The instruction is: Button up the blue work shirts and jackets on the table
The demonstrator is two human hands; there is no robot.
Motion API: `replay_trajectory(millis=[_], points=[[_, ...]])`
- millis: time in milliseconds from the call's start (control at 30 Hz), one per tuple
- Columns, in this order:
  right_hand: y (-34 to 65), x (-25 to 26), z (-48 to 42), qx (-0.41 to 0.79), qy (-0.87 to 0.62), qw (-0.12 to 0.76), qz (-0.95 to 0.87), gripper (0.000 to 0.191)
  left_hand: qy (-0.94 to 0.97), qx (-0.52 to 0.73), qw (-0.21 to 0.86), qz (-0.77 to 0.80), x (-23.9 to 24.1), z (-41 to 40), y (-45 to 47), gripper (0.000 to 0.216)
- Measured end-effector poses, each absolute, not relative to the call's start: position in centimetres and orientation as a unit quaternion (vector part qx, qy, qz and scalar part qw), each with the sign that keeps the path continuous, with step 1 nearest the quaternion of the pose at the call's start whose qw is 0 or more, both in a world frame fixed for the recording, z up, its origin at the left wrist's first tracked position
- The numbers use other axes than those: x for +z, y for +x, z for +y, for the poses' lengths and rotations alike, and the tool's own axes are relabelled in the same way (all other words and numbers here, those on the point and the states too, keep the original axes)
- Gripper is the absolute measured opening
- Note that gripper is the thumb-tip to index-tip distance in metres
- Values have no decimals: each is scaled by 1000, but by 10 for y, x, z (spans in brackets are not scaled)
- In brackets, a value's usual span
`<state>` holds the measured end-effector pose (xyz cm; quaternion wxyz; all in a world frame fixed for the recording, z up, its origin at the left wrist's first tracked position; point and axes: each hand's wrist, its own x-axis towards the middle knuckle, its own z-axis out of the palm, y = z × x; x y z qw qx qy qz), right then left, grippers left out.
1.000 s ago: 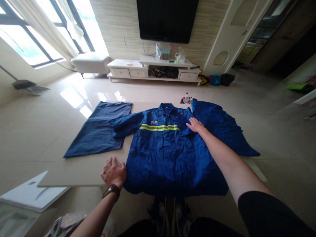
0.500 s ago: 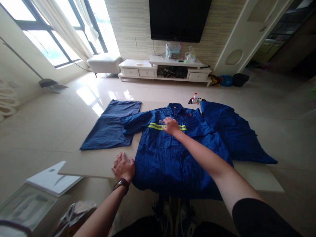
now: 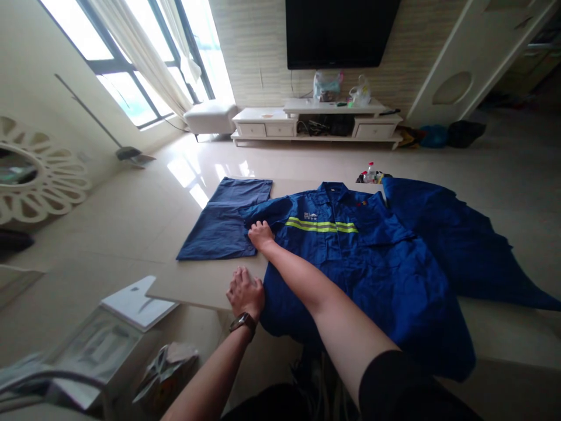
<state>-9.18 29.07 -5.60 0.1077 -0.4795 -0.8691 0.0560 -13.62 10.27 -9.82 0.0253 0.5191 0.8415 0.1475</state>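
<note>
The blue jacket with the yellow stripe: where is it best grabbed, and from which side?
Probably by its hem, from the person's side of the table. The jacket lies spread front up, collar farthest away, and the hem seems to droop past the near edge, so it could likely be pinched from above and beneath. Higher up, the cloth lies flatter, with less to pinch.

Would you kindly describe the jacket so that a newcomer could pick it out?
Facing the television is a pale table. Across its middle lies a blue jacket, with duller cloth on the left and a blue pile on the right. It alone shows a yellow stripe across its chest.
</note>
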Motion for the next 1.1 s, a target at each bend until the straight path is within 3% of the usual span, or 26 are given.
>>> replay_trajectory(millis=[100,167,233,300,600,800,933,1100], points=[[-83,-48,299,73,-507,168,-842,30,520,148,26,841,-99,103,-137,55],[-63,-40,307,174,-559,334,-738,27,520,147,33,841,-98,103,-136,55],[-33,-36,313,324,-599,542,-494,22,521,147,39,840,-97,103,-136,55],[1,-39,312,402,-608,634,-258,19,521,151,38,839,-97,103,-136,55],[64,-79,280,517,-584,626,3,6,524,165,30,835,-102,103,-137,56],[44,-84,270,569,-531,628,32,8,520,168,43,836,-93,102,-135,56],[41,-87,260,627,-514,584,26,15,519,172,40,836,-94,102,-135,56],[53,-77,248,664,-516,541,-24,8,519,168,39,837,-96,102,-135,55]])
